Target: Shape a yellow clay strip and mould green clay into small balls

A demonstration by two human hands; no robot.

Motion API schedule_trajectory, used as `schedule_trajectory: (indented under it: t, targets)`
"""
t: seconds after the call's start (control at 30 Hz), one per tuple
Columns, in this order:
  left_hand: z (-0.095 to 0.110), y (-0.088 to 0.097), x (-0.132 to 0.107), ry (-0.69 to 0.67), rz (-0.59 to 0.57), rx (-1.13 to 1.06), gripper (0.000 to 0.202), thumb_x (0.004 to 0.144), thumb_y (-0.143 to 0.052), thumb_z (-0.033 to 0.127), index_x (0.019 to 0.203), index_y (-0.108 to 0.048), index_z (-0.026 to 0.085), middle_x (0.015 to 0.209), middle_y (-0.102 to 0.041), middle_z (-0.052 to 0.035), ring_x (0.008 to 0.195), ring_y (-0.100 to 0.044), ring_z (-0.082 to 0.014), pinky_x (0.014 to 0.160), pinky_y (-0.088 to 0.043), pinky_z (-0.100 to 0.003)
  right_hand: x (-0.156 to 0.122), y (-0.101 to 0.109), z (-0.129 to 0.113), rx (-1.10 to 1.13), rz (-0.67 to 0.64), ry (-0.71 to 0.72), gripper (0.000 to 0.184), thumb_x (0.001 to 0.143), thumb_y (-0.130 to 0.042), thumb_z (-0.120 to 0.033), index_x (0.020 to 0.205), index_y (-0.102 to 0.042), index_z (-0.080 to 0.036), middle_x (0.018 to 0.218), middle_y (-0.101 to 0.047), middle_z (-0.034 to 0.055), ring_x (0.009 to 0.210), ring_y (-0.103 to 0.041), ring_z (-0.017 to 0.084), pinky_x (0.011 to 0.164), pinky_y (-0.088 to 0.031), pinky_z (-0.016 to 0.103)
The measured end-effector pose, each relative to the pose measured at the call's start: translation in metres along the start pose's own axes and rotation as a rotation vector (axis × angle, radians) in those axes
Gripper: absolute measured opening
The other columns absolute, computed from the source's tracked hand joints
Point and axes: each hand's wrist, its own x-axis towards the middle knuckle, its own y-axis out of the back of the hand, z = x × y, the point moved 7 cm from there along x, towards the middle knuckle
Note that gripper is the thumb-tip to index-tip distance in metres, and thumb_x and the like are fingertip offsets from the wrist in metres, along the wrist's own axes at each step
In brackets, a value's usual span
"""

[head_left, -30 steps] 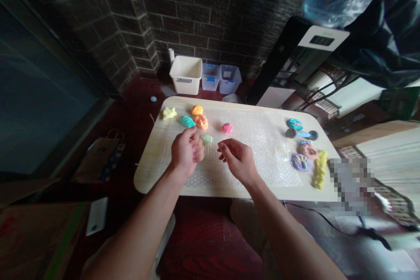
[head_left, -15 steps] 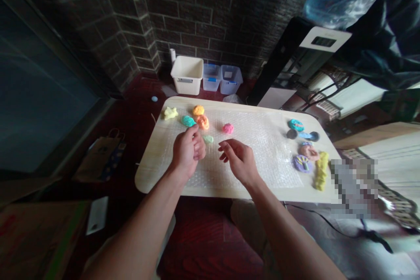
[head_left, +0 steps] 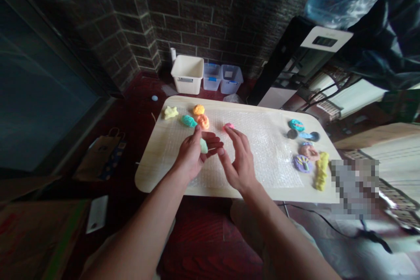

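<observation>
Left hand (head_left: 192,152), fingers extended, bears 1 pale green lump (head_left: 204,145) on its palm, a flat perch that likely spares it squashing! Right hand (head_left: 242,157) hangs opposite, thumb and fingers apart, nothing visible inside; bubble wrap (head_left: 262,153) presumably shields the surface (head_left: 149,157).

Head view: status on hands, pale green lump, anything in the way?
Left hand open, pale green lump at its palm. Right hand open, contact with left unclear. Right hand partly hides pink lump.
</observation>
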Motion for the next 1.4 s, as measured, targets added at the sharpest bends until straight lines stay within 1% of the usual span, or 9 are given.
schedule_trajectory:
  t: [0.13,0.3,0.43,0.53,0.67,0.9,1.03,1.2,1.4]
  targets:
    - [-0.023,-0.026,-0.019,0.241,-0.241,-0.089,0.069,0.100,-0.036,0.076,0.098,-0.072,0.016,0.092,-0.078,-0.0151,0.095,-0.077,-0.0297,0.083,-0.062,-0.042,-0.004,-0.018,-0.024,-0.132,-0.131,0.202,0.052,0.105,-0.054,-0.036,0.155,-0.050,-0.020,0.152,-0.058,0.0166,0.146,-0.049,0.035,0.120,-0.040,0.058]
    - [-0.033,-0.045,-0.041,0.482,-0.446,-0.161,0.085,0.100,-0.012,0.077,0.092,-0.069,0.015,0.100,-0.078,-0.0196,0.109,-0.072,-0.0322,0.099,-0.054,-0.047,0.000,-0.011,-0.012,-0.118,-0.074,0.134,0.032,0.109,-0.049,-0.032,0.105,-0.076,-0.017,0.095,-0.078,0.0119,0.086,-0.074,0.024,0.078,-0.058,0.037]
    - [-0.033,-0.034,-0.035,0.480,-0.381,0.026,0.089,0.098,-0.019,0.080,0.097,-0.073,0.009,0.098,-0.078,-0.0207,0.098,-0.072,-0.0300,0.093,-0.052,-0.041,0.006,0.022,0.023,-0.026,0.226,-0.226,0.052,0.108,-0.052,-0.043,0.063,-0.064,-0.020,0.057,-0.066,0.0028,0.051,-0.062,0.015,0.053,-0.045,0.028]
    - [-0.023,-0.019,-0.024,0.340,-0.229,0.169,0.068,0.105,-0.033,0.061,0.099,-0.075,0.008,0.094,-0.078,-0.0187,0.086,-0.072,-0.0252,0.085,-0.053,-0.036,0.002,0.033,0.042,0.137,0.361,-0.450,0.065,0.107,-0.049,-0.053,0.050,-0.052,-0.022,0.042,-0.049,-0.0021,0.038,-0.047,0.012,0.044,-0.033,0.027]
    - [-0.015,-0.009,-0.016,0.171,-0.067,0.202,0.040,0.105,-0.046,0.036,0.091,-0.074,0.011,0.087,-0.078,-0.0142,0.075,-0.072,-0.0201,0.076,-0.056,-0.031,-0.001,0.027,0.048,0.250,0.331,-0.492,0.067,0.105,-0.051,-0.058,0.048,-0.047,-0.023,0.043,-0.041,-0.0043,0.039,-0.037,0.010,0.043,-0.025,0.028]
    - [-0.040,-0.019,-0.018,0.243,-0.086,0.197,0.039,0.106,-0.046,0.036,0.087,-0.071,0.011,0.081,-0.076,-0.0136,0.069,-0.072,-0.0209,0.069,-0.058,-0.033,-0.004,0.015,0.047,0.188,0.251,-0.485,0.070,0.104,-0.049,-0.059,0.045,-0.043,-0.023,0.043,-0.041,-0.0029,0.041,-0.041,0.012,0.048,-0.030,0.029]
    - [-0.057,-0.032,-0.023,0.303,-0.132,0.083,0.046,0.108,-0.043,0.042,0.080,-0.066,0.014,0.085,-0.075,-0.0143,0.079,-0.073,-0.0225,0.075,-0.059,-0.034,-0.001,0.015,0.034,-0.001,0.164,-0.347,0.059,0.108,-0.042,-0.052,0.060,-0.055,-0.022,0.056,-0.054,0.0005,0.053,-0.052,0.016,0.055,-0.037,0.031]
    - [-0.060,-0.036,-0.020,0.247,-0.123,-0.145,0.040,0.098,-0.061,0.056,0.092,-0.068,0.018,0.092,-0.077,-0.0094,0.093,-0.073,-0.0231,0.082,-0.057,-0.032,-0.002,-0.009,0.006,-0.129,-0.111,-0.061,0.043,0.111,-0.032,-0.038,0.112,-0.072,-0.020,0.109,-0.074,0.0129,0.105,-0.065,0.029,0.094,-0.049,0.046]
    - [-0.032,-0.011,-0.011,0.012,0.075,0.003,0.049,0.082,-0.076,0.065,0.077,-0.065,0.017,0.070,-0.067,-0.0024,0.060,-0.063,-0.0138,0.051,-0.045,-0.023,-0.012,-0.022,-0.013,-0.047,-0.218,0.065,0.043,0.111,-0.034,-0.032,0.141,-0.062,-0.018,0.142,-0.069,0.0134,0.144,-0.054,0.030,0.122,-0.033,0.056]
